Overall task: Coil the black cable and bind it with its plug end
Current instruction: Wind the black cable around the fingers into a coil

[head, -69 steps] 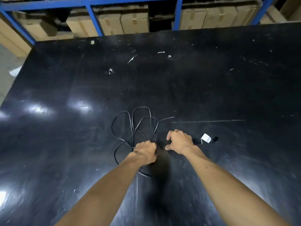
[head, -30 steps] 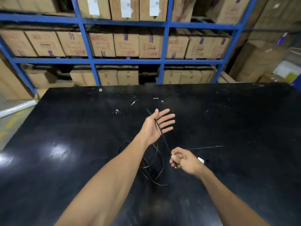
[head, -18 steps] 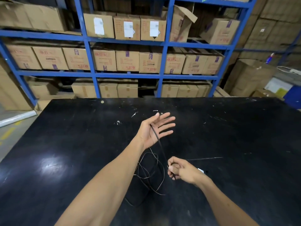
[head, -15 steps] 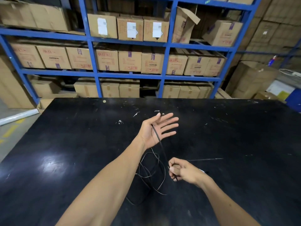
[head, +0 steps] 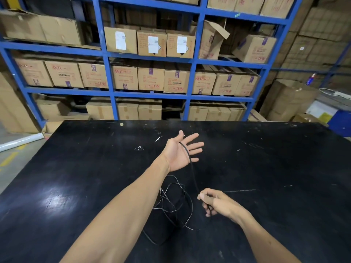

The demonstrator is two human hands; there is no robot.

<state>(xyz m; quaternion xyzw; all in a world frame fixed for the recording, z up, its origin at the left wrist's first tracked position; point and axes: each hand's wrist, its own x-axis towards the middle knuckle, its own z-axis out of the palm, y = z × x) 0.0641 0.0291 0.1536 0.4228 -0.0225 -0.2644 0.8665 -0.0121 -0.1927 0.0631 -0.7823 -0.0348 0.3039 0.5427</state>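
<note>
A thin black cable runs taut from my left hand to my right hand, and the rest lies in loose loops on the black table. My left hand is raised palm up with its fingers spread, and the cable lies across the palm between thumb and forefinger. My right hand is lower and nearer to me, its fingers pinched on the cable. The plug end is hidden from view.
Blue shelving stacked with cardboard boxes stands behind the table's far edge. More boxes are piled at the right. Small white specks dot the table near its far side. Grey floor shows at the left.
Both hands have lifted from the table. My left hand has opened palm up with the cable across it, while my right hand pinches the cable and holds it taut. The view has tilted upward.
</note>
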